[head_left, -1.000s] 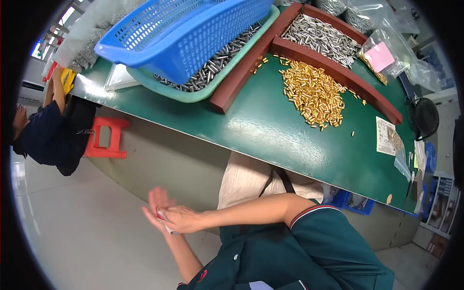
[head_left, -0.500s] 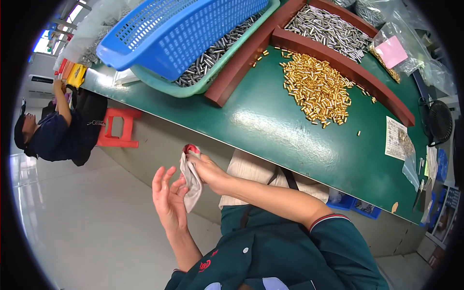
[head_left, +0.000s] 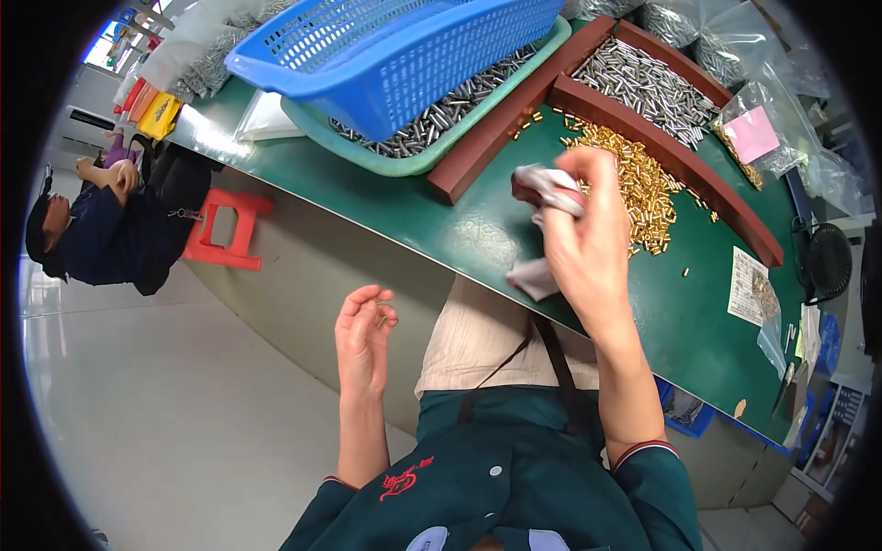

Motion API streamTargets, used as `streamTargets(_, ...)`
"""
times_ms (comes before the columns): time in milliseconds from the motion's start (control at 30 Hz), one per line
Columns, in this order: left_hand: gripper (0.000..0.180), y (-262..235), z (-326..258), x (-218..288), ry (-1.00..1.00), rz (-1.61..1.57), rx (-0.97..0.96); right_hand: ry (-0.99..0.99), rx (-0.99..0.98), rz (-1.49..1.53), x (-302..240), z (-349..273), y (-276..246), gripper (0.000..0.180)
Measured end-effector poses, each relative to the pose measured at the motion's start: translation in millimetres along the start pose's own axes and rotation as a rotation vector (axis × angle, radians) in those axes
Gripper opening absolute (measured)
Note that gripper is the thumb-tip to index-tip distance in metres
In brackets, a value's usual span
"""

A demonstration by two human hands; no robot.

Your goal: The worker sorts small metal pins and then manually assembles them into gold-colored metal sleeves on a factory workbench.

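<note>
Dark green short-sleeved jacket (head_left: 514, 477), red chest embroidery, red-trimmed cuffs, black apron straps, beige trousers.

A factory sorting bench: green worktable (head_left: 441, 216) heaped with brass pins (head_left: 638, 184), steel pins (head_left: 643, 83), blue basket (head_left: 386, 46).

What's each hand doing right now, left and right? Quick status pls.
Left hand: raised over the lap, fingers loosely curled, pinching a small item too tiny to identify.
Right hand: closed on a grey-white cloth above the green table.
</note>
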State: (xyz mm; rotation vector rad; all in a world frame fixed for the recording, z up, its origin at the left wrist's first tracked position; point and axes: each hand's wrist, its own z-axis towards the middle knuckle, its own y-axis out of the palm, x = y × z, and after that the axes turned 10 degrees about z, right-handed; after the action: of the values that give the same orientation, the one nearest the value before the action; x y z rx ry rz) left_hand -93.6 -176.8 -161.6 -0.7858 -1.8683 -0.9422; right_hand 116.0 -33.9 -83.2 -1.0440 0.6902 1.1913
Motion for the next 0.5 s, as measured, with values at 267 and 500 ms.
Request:
streamTargets(267, 0.030, 9.1, -2.9, -12.4, -0.055, -0.078, 0.010, -0.094, -0.728, -0.394, -19.8, -62.4, 86.1, 0.021)
streamTargets(500, 0.070, -15.1, -15.4, 1.7, -0.250, -0.415, 0.079, -0.491, -0.410, 0.355, 5.2, -149.3, 168.4, 0.022)
